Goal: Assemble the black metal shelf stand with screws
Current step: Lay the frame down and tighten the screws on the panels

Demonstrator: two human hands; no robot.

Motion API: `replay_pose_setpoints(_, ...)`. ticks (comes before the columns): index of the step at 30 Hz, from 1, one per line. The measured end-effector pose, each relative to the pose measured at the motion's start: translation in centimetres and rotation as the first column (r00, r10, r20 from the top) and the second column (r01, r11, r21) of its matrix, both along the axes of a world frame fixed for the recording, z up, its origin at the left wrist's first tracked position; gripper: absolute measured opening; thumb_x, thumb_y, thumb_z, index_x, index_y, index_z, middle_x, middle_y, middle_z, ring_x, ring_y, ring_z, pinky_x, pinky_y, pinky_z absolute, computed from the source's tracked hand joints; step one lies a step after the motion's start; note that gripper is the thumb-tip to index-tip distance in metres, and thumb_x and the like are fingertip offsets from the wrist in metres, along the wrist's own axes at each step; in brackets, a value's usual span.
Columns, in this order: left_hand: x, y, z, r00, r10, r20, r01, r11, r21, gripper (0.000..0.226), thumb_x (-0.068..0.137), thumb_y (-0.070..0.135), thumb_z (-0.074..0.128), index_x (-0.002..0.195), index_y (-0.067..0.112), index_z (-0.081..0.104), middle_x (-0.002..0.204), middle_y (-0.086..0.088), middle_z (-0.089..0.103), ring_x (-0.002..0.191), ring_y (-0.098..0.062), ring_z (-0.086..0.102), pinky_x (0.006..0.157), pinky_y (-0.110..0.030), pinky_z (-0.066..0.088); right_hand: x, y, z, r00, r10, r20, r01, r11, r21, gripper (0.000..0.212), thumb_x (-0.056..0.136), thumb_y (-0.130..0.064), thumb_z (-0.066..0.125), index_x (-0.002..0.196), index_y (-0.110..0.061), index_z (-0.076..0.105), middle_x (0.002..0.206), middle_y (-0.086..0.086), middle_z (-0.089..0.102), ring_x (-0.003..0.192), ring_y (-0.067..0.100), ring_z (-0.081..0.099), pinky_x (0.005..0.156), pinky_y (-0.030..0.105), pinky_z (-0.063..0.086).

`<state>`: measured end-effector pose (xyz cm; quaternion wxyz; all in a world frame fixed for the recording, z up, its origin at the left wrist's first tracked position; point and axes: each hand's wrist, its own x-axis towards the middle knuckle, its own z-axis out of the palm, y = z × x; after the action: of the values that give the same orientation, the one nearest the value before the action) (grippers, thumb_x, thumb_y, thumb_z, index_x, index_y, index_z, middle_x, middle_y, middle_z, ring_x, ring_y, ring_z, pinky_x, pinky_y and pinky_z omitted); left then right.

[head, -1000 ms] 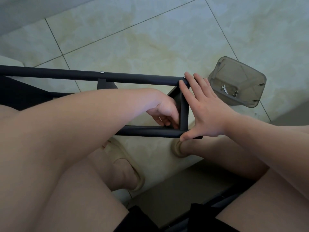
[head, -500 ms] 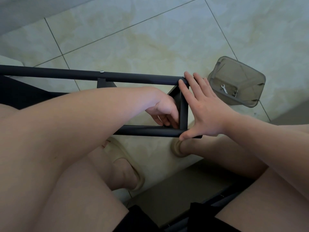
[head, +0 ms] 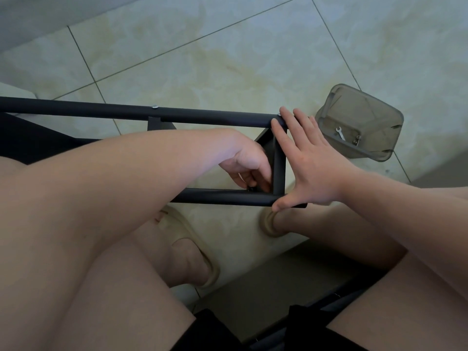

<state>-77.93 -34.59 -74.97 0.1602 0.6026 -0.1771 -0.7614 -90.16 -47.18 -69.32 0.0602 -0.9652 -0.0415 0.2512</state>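
Observation:
The black metal shelf stand lies across my legs, two long tubes joined by a short cross piece at the right end. My right hand lies flat and spread against that end, fingers on the far tube, thumb on the near tube. My left hand reaches inside the frame, fingers curled and pinching a small dark part, seemingly a screw, at the near corner joint. Silver screw heads show on the far tube.
A clear plastic tub stands on the tiled floor to the right, holding a small wrench and a screw or two. My feet in beige slippers rest under the frame. A dark panel lies at the left.
Almost nothing: my left hand's fingers shift slightly at the corner joint, while my right hand stays pressed on the frame end.

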Motion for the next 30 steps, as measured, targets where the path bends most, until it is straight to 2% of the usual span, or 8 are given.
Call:
replay_pose_setpoints(7, -0.56, -0.26, -0.58, 0.999, 0.033, 0.022, -0.033, 0.999, -0.021, 0.010, 0.090, 0.009, 0.069, 0.099, 0.012, 0.067, 0.075, 0.001, 0.068, 0.061, -0.010, 0.047, 0.072, -0.025, 0.047, 0.05, 0.04, 0.12, 1.000, -0.002, 0.000, 0.002, 1.000, 0.002, 0.157, 0.049, -0.097, 0.053, 0.160, -0.007, -0.011, 0.166, 0.019, -0.019, 0.153, 0.038, -0.019, 0.121, 0.043, -0.016)
replay_pose_setpoints(14, -0.16, -0.12, -0.42, 0.998, 0.065, -0.025, -0.066, 0.998, -0.019, 0.016, 0.090, 0.001, 0.065, 0.102, 0.012, 0.066, 0.082, -0.001, 0.065, 0.069, -0.012, 0.053, 0.078, -0.028, 0.047, 0.10, 0.14, 0.27, 1.000, -0.004, -0.004, 0.004, 1.000, 0.004, 0.157, 0.049, -0.095, 0.056, 0.160, -0.006, -0.010, 0.166, 0.020, -0.018, 0.153, 0.039, -0.019, 0.123, 0.045, -0.013)
replay_pose_setpoints(18, -0.09, 0.06, -0.25, 0.998, 0.035, -0.059, -0.034, 0.999, 0.020, 0.017, 0.094, 0.011, 0.061, 0.111, 0.013, 0.066, 0.086, 0.001, 0.067, 0.066, -0.010, 0.050, 0.082, -0.029, 0.045, 0.12, 0.16, 0.20, 1.000, -0.002, -0.009, 0.002, 1.000, 0.002, 0.157, 0.049, -0.096, 0.056, 0.160, -0.007, -0.011, 0.166, 0.019, -0.020, 0.153, 0.039, -0.020, 0.124, 0.047, -0.012)
replay_pose_setpoints(23, -0.58, 0.07, -0.65, 0.997, 0.069, -0.035, -0.068, 0.998, 0.008, 0.015, 0.091, 0.006, 0.064, 0.106, 0.010, 0.066, 0.077, 0.001, 0.067, 0.065, -0.011, 0.049, 0.075, -0.027, 0.047, 0.13, 0.13, 0.24, 1.000, 0.003, -0.013, -0.003, 1.000, -0.009, 0.158, 0.050, -0.096, 0.058, 0.159, -0.007, -0.013, 0.166, 0.019, -0.022, 0.153, 0.039, -0.022, 0.124, 0.047, -0.013)
replay_pose_setpoints(30, -0.08, -0.12, -0.50, 0.998, 0.058, -0.035, -0.058, 0.998, -0.004, 0.021, 0.090, 0.002, 0.065, 0.108, 0.011, 0.065, 0.084, -0.001, 0.064, 0.069, -0.011, 0.052, 0.078, -0.027, 0.047, 0.21, 0.17, 0.25, 1.000, 0.002, -0.010, -0.002, 1.000, -0.006, 0.158, 0.051, -0.095, 0.060, 0.160, -0.007, -0.012, 0.166, 0.019, -0.020, 0.153, 0.039, -0.021, 0.122, 0.044, -0.015)
